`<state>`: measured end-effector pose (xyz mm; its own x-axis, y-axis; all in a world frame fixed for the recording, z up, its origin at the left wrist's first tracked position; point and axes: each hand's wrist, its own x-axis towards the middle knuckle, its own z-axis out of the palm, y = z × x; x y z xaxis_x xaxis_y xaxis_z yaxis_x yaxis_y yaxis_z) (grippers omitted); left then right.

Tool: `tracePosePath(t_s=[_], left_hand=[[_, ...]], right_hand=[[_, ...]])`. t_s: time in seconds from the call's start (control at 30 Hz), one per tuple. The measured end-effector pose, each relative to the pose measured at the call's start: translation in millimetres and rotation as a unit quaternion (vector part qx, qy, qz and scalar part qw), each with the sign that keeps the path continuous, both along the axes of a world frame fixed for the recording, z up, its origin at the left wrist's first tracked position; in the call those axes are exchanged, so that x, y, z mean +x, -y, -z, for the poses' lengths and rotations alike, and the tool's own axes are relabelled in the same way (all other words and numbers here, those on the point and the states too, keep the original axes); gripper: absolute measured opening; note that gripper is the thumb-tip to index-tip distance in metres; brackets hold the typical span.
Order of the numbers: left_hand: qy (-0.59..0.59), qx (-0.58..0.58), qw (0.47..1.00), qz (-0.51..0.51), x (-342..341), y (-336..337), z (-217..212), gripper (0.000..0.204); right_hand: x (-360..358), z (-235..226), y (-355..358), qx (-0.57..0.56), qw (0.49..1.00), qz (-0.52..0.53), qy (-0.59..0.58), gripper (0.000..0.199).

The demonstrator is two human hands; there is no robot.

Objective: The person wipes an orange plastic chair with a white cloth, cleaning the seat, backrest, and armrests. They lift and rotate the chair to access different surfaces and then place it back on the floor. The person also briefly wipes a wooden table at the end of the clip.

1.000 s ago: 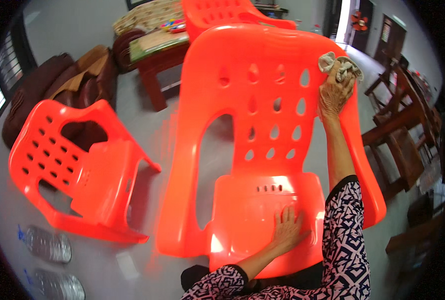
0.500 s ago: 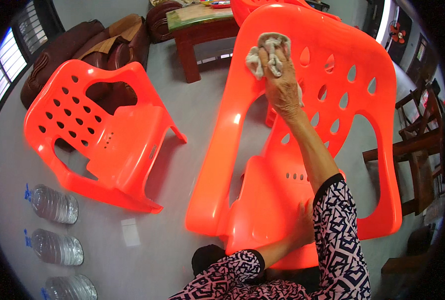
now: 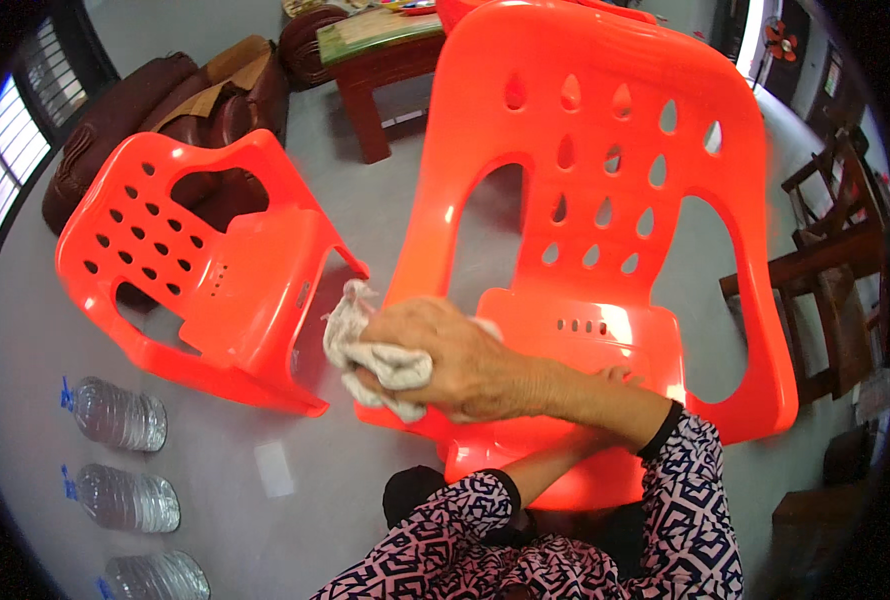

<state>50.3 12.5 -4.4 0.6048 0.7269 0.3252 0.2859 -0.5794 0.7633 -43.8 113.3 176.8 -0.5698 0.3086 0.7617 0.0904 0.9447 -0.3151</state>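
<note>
The right hand [image 3: 455, 365] is clenched around a grey rag [image 3: 370, 350], pressed to the upright orange chair [image 3: 605, 200] at its seat's front-left edge. The left hand [image 3: 620, 377], mostly hidden behind that forearm, apparently steadies the seat; I cannot tell its grip.

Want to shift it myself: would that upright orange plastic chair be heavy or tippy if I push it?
The orange chair looks thin, moulded and full of cut-outs, so probably light. Its tall back may let it tip if pushed high. On the smooth grey floor it would likely slide.

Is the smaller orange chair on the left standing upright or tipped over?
Tipped over: the smaller orange chair lies on its side on the floor, armrest down.
</note>
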Motion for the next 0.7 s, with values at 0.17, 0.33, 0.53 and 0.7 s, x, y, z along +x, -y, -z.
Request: tracePosePath(t_s=[0.17,0.33,0.53,0.7], left_hand=[[-0.051,-0.064,0.996,-0.014,10.4,-5.2,3.5,0.052],[-0.083,-0.035,0.981,0.175,-7.5,-2.1,5.3,0.051],[-0.077,0.040,0.973,0.215,-33.6,41.9,-15.0,0.057],[-0.031,-0.051,0.975,0.212,-37.5,35.6,-14.1,0.055]], right_hand=[[12.4,23.7,33.6,-0.038,0.995,0.000,-0.093,0.033],[79.6,50.6,33.2,-0.469,0.874,-0.097,-0.081,0.040],[101.0,124.5,-10.9,-0.700,0.678,-0.117,-0.191,0.037],[78.9,174.9,-1.3,-0.157,0.953,0.196,0.169,0.045]])
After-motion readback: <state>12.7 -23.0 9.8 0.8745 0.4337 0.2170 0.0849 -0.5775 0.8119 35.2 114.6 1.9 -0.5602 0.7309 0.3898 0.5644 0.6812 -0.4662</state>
